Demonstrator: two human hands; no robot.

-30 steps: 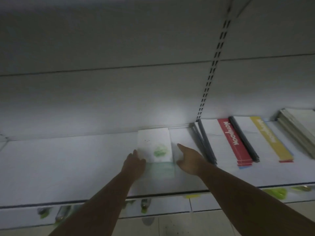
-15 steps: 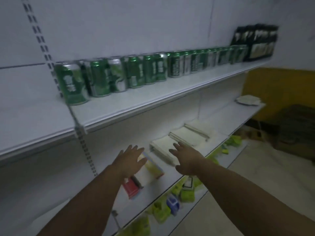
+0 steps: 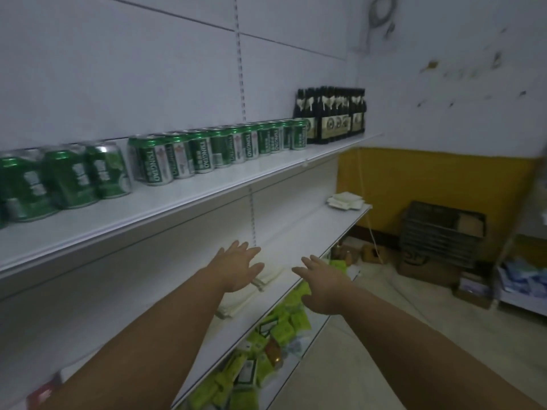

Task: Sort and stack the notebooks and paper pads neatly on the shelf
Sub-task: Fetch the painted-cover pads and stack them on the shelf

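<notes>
Both my arms reach forward over the white middle shelf [image 3: 310, 232]. My left hand [image 3: 239, 266] hovers with straight, spread fingers above white paper pads [image 3: 268, 276] that lie flat on the shelf. More white pads [image 3: 236, 303] lie just nearer, partly hidden under my left wrist. My right hand [image 3: 321, 284] is open and empty, out past the shelf's front edge. At the shelf's far end sits a small stack of white pads [image 3: 344, 200]. A red-covered notebook [image 3: 43, 395] shows at the lower left edge.
The shelf above carries a row of green cans [image 3: 207, 152] and dark bottles [image 3: 331, 116]. The lower shelf holds several green packets [image 3: 284, 321]. On the floor at the right stand a dark wire basket [image 3: 441, 232] and cardboard boxes [image 3: 426, 267] against a yellow wall.
The view has swung right along the shelf, away from the small white pad and the red and yellow notebooks. Both hands let go, stayed open and moved further along, over the white pads.
</notes>
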